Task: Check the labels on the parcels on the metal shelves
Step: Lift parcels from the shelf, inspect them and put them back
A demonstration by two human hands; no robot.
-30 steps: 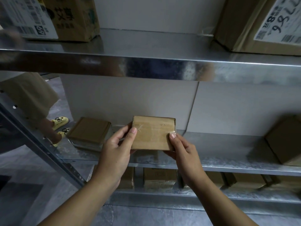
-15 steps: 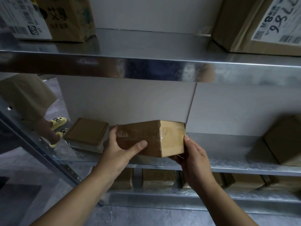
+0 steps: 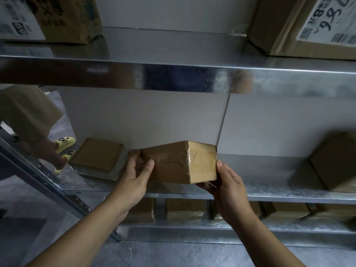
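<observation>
A brown taped cardboard parcel (image 3: pixel 179 162) is held just above the front of the middle metal shelf (image 3: pixel 269 191). My left hand (image 3: pixel 134 178) grips its left end, thumb on the long taped side. My right hand (image 3: pixel 227 185) holds its right end from below, thumb against the square end face. No label shows on the faces turned to me. A flat brown parcel (image 3: pixel 98 157) lies on the same shelf to the left, and another box (image 3: pixel 335 160) sits at the right.
The upper shelf (image 3: pixel 173 54) carries two big labelled boxes: a printed box (image 3: pixel 57 16) at left and a handwritten-label box (image 3: pixel 308 26) at right. Several small parcels (image 3: pixel 185 209) line the lower shelf. A person's leg and yellow slippers (image 3: pixel 64 145) stand behind the rack at left.
The parcel has been turned from showing its square face to showing its long taped side and end face. My hands shifted along with it, the left thumb now on the long side.
</observation>
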